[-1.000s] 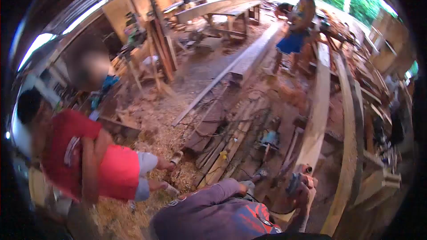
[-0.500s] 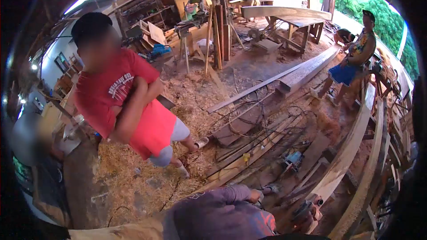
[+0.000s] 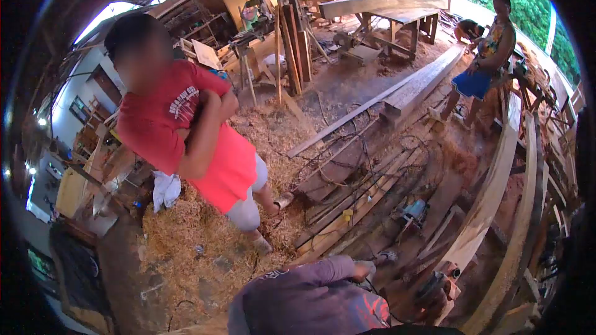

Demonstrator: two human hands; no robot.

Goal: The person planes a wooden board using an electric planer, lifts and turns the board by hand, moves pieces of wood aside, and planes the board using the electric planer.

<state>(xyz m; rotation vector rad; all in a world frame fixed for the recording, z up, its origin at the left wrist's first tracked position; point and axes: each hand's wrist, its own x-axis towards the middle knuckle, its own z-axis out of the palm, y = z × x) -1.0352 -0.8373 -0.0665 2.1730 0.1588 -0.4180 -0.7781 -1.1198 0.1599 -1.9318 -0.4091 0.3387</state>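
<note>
My left arm (image 3: pixel 304 279), in a dark purple sleeve, stretches from the lower edge toward the right. My left hand (image 3: pixel 361 271) is low beside something grey; its fingers are too hidden to read. Just right of it, a small dark object (image 3: pixel 388 255) lies among the boards. Farther right, a dark-and-orange power tool (image 3: pixel 437 285) sits at the near end of a long pale timber (image 3: pixel 481 217). My right hand does not show. Above the left hand, a blue power tool (image 3: pixel 414 209) rests among planks and cables.
A person in a red shirt (image 3: pixel 180 124) stands with arms folded on shavings (image 3: pixel 205 254). Another in blue shorts (image 3: pixel 475 80) stands beyond the timbers; one person bends nearby. A thick beam (image 3: pixel 428 80) and cables cross the floor. A curved timber (image 3: pixel 385 5) lies on a table.
The view has turned and tilted a little, so the red-shirted person appears farther right. A white cloth now shows behind that person. My left arm stays in nearly the same place.
</note>
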